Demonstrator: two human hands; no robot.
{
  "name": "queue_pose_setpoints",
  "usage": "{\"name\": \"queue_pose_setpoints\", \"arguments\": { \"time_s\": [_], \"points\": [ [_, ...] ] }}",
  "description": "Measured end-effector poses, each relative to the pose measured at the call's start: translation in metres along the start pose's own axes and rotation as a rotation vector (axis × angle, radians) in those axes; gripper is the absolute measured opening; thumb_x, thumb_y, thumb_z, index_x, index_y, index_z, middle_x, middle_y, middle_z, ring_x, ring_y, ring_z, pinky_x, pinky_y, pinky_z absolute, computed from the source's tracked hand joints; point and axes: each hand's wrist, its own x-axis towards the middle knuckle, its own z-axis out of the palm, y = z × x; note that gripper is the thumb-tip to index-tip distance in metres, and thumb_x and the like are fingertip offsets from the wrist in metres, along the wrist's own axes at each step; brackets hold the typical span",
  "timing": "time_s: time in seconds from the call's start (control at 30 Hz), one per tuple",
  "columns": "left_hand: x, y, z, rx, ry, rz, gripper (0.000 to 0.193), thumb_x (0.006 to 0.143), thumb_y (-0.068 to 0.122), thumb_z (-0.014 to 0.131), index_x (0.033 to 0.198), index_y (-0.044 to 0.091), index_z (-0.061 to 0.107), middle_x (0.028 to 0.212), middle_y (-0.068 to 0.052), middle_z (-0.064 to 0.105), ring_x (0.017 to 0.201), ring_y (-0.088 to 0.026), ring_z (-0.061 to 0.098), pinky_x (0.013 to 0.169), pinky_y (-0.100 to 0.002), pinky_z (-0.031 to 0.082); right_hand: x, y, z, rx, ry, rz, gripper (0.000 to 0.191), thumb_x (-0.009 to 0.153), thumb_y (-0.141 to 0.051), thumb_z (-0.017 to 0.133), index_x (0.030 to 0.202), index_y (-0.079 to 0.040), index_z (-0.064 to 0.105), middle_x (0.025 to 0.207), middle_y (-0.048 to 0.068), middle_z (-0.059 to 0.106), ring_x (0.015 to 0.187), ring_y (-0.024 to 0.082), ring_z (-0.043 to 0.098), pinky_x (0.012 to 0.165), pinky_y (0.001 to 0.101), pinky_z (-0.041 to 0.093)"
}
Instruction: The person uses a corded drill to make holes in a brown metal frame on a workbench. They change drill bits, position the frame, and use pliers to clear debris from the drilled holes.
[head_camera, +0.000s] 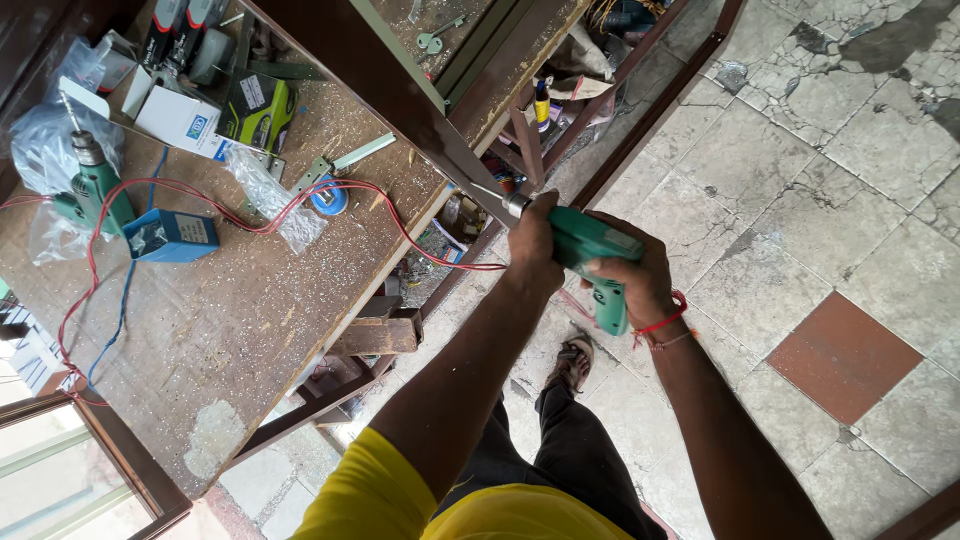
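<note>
Drilling into brown frame at bench edge.
Spare drill (92, 185) lies on workbench (230, 330). Left hand (533, 243) wraps the green drill (590, 262) behind its chuck, right hand (640, 280) clenched on grip; bit meets frame (400, 95). Next likely calls for steady, square pressure.

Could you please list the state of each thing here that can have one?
Green drill: held in both hands, bit against the brown frame.
Left hand: wrapped around the drill's front.
Right hand: gripping the handle.
Second green drill: lying unheld on the workbench.
Blue box: closed.
</note>
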Motion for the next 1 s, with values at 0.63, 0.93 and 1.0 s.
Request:
{"name": "queue_pose_setpoints", "arguments": {
  "time_s": [0.63, 0.93, 1.0],
  "points": [
    [-0.078, 0.042, 0.059, 1.108, -0.485, 1.945, 0.075, 0.097, 0.042, 0.061, 0.149, -0.007, 0.041, 0.147, -0.024, 0.042, 0.133, -0.042, 0.047, 0.115, -0.053, 0.037, -0.026, 0.065, -0.017, 0.339, 0.005, -0.067, 0.051, 0.086, -0.02, 0.076, 0.126, 0.005, 0.058, 0.112, 0.012, 0.068, 0.091, 0.024, 0.069, 0.074, 0.0449, 0.062],
    [-0.048, -0.004, 0.012, 1.164, -1.125, 1.601, 0.075, 0.106, 0.055, 0.051, 0.149, -0.006, 0.043, 0.142, -0.02, 0.048, 0.13, -0.036, 0.047, 0.117, -0.05, 0.034, -0.028, 0.053, -0.012, 0.302, -0.006, -0.018, 0.076, 0.078, -0.022, 0.077, 0.144, 0.005, 0.05, 0.116, 0.015, 0.069, 0.096, 0.028, 0.07, 0.08, 0.048, 0.06],
    [-0.055, 0.023, 0.025, 1.107, -0.884, 1.65, 0.076, 0.108, 0.058, 0.049, 0.149, -0.006, 0.044, 0.141, -0.019, 0.049, 0.129, -0.034, 0.047, 0.117, -0.049, 0.034, -0.027, 0.052, -0.013, 0.28, -0.01, 0.006, 0.08, 0.079, -0.025, 0.077, 0.146, 0.005, 0.047, 0.12, 0.017, 0.068, 0.101, 0.029, 0.07, 0.084, 0.0495, 0.06]
  ]
}}
